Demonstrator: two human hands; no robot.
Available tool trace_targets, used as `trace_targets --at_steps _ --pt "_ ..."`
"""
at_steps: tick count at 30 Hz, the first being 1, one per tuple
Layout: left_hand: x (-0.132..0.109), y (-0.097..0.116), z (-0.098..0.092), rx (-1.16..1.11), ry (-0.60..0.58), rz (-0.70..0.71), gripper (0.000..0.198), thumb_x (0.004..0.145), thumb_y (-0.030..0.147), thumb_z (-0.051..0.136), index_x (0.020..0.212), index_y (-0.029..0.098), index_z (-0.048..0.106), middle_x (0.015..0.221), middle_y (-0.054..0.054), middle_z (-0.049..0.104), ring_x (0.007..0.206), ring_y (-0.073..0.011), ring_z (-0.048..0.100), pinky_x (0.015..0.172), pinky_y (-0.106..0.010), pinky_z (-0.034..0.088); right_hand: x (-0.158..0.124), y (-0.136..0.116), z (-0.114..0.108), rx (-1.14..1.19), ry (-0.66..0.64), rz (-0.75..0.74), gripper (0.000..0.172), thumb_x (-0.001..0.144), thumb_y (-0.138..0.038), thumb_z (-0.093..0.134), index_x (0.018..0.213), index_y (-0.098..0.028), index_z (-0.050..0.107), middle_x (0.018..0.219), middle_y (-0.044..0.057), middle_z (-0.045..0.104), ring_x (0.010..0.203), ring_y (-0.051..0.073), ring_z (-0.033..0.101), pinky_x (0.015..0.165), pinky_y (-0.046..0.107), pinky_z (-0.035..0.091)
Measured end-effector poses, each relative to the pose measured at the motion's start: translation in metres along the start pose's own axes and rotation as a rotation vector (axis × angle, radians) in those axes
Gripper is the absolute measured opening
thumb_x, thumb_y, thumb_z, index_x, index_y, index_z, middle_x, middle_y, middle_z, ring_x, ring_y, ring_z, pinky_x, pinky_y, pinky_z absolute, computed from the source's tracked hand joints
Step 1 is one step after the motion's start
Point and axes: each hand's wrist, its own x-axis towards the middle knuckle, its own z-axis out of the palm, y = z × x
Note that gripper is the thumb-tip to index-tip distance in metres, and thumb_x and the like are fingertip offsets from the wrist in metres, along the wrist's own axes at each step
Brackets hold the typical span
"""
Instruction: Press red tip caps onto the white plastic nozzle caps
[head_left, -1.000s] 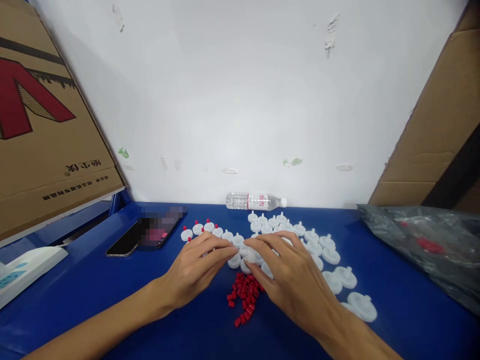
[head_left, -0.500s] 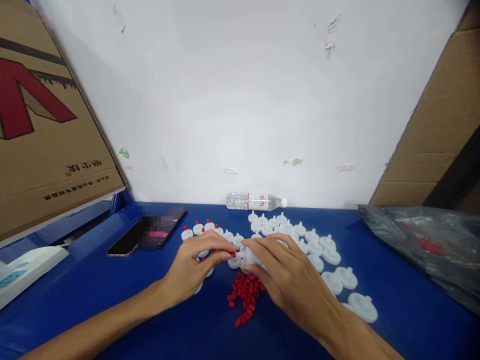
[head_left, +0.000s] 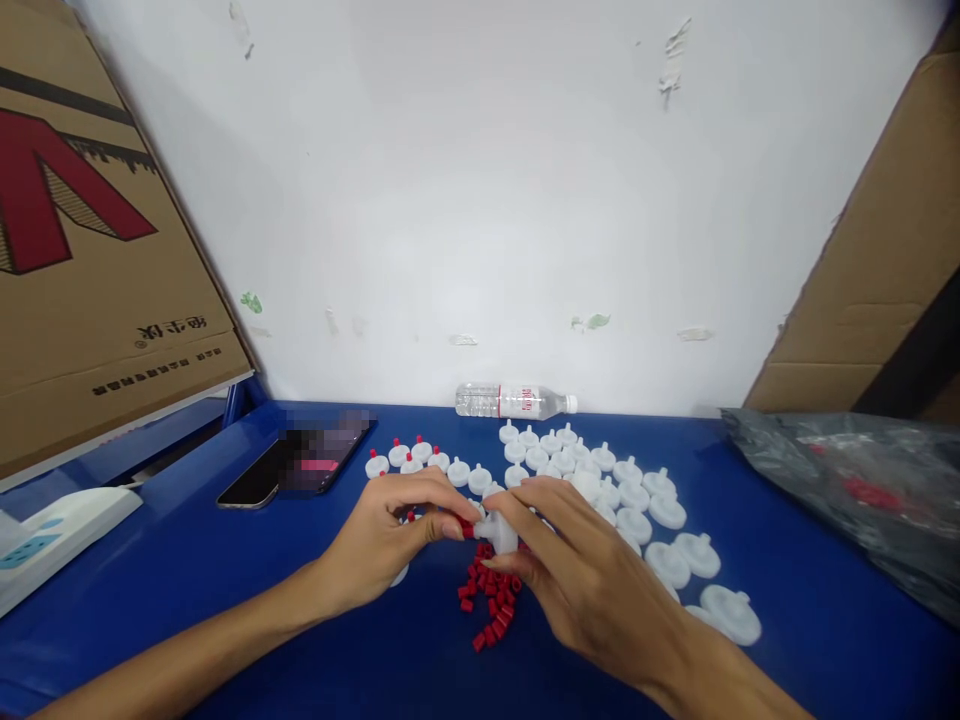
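Our left hand [head_left: 397, 535] is pinched between thumb and index finger on a small red cap [head_left: 468, 529]

Our right hand [head_left: 581, 565] has thumb and fingers closed round a white disc [head_left: 505, 535], turned on edge with its stem pointing left, towards the cap. Cap and stem meet end to end between the two hands; we can't tell how far the cap is seated, fingers cover part of it

Just below the hands in view: a heap of loose red caps [head_left: 491, 600], some tipped over, a few trailing off towards us

Behind the left hand we have a small group of capped discs [head_left: 377, 467], lying flat with red-tipped stems up. At least one more shows partly past that hand, mostly hidden

Behind and to the right of the right hand, a wide spread of bare-stemmed discs [head_left: 634, 497], several touching or overlapping. Some sit behind our fingers, so no count from us

All of it is on a blue table [head_left: 315, 640]

Further out: clear bottle [head_left: 517, 402] on its side along the foot of the white wall [head_left: 480, 200], its lid to the right. Left of us, a dark phone [head_left: 251, 482], area partly pixelated, then a white device [head_left: 71, 535] cut by the frame edge

Printed cardboard [head_left: 112, 300] on the left; on the right, a grey plastic bag [head_left: 795, 470] with red showing through
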Motion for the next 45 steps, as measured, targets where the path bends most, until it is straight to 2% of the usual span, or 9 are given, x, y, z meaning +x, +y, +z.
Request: trace_targets --at_steps 5,12,18,25,30,34,39,43,45 --pt "-0.001 -0.002 0.001 -0.025 0.007 -0.003 0.031 0.092 0.051 0.074 0.089 0.022 0.084 0.075 -0.003 0.073 0.069 -0.0123 0.062 0.065 -0.020 0.049 0.002 -0.004 0.001 -0.008 0.019 -0.018 0.024 0.104 -0.015 0.049 0.126 -0.009 0.056 0.106 0.012 0.067 0.107 0.025 0.067 0.112 0.047 0.051" --pt "-0.001 -0.001 0.003 -0.028 0.010 0.018 0.029 0.092 0.049 0.074 0.088 0.022 0.084 0.074 -0.004 0.073 0.069 -0.0122 0.063 0.065 -0.019 0.051 -0.002 -0.003 0.004 -0.001 -0.008 -0.055 0.027 0.102 -0.010 0.048 0.128 -0.006 0.054 0.106 0.010 0.067 0.103 0.022 0.066 0.121 0.046 0.043" --pt "-0.002 0.000 0.003 -0.058 0.008 -0.034 0.026 0.090 0.046 0.078 0.086 0.022 0.085 0.070 -0.004 0.072 0.067 -0.0119 0.064 0.064 -0.018 0.052 -0.003 -0.004 0.007 0.026 -0.014 -0.055 0.024 0.102 -0.008 0.048 0.124 -0.006 0.055 0.106 0.010 0.067 0.099 0.021 0.065 0.123 0.048 0.041" --pt "-0.006 0.002 0.004 -0.101 -0.026 -0.090 0.013 0.093 0.026 0.075 0.086 0.021 0.085 0.073 -0.004 0.076 0.061 -0.0105 0.068 0.061 -0.016 0.056 -0.003 -0.004 0.007 0.023 -0.011 -0.083 0.029 0.101 -0.008 0.048 0.129 -0.005 0.053 0.110 0.011 0.068 0.105 0.021 0.066 0.123 0.049 0.040" --pt "-0.006 0.004 0.005 -0.149 -0.033 -0.104 0.015 0.093 0.027 0.074 0.087 0.018 0.085 0.072 -0.004 0.075 0.057 -0.0114 0.070 0.059 -0.018 0.057 -0.004 -0.005 0.006 0.014 -0.012 -0.093 0.029 0.098 -0.002 0.044 0.125 -0.006 0.055 0.107 0.011 0.068 0.102 0.021 0.067 0.121 0.049 0.044" --pt "-0.001 0.006 0.000 -0.034 0.001 -0.021 0.013 0.092 0.029 0.075 0.089 0.019 0.084 0.073 -0.004 0.076 0.059 -0.0128 0.069 0.059 -0.020 0.057 0.000 -0.005 0.007 0.017 0.000 -0.022 0.027 0.104 -0.012 0.047 0.129 -0.009 0.055 0.109 0.011 0.069 0.106 0.022 0.069 0.119 0.051 0.046" --pt "0.003 0.004 -0.007 0.161 0.062 0.039 0.010 0.094 0.025 0.074 0.097 0.023 0.083 0.084 -0.003 0.080 0.068 -0.0150 0.072 0.061 -0.022 0.056 0.004 0.000 0.011 -0.120 0.075 0.086 0.030 0.104 -0.021 0.052 0.132 -0.011 0.058 0.114 0.013 0.071 0.107 0.027 0.070 0.109 0.055 0.053" --pt "0.001 0.001 -0.006 0.275 0.061 0.152 0.009 0.094 0.021 0.075 0.099 0.024 0.082 0.090 -0.002 0.081 0.079 -0.0160 0.075 0.072 -0.023 0.058 0.003 0.002 0.014 -0.139 0.091 0.101 0.028 0.103 -0.025 0.057 0.128 -0.012 0.061 0.109 0.011 0.073 0.100 0.025 0.071 0.106 0.050 0.052" --pt "0.001 0.001 -0.005 0.322 0.059 0.191 0.009 0.094 0.021 0.074 0.099 0.024 0.081 0.091 -0.001 0.081 0.077 -0.0147 0.074 0.066 -0.022 0.055 0.003 0.002 0.013 -0.130 0.084 0.102 0.029 0.104 -0.029 0.057 0.128 -0.014 0.061 0.107 0.009 0.074 0.096 0.023 0.071 0.107 0.050 0.049"
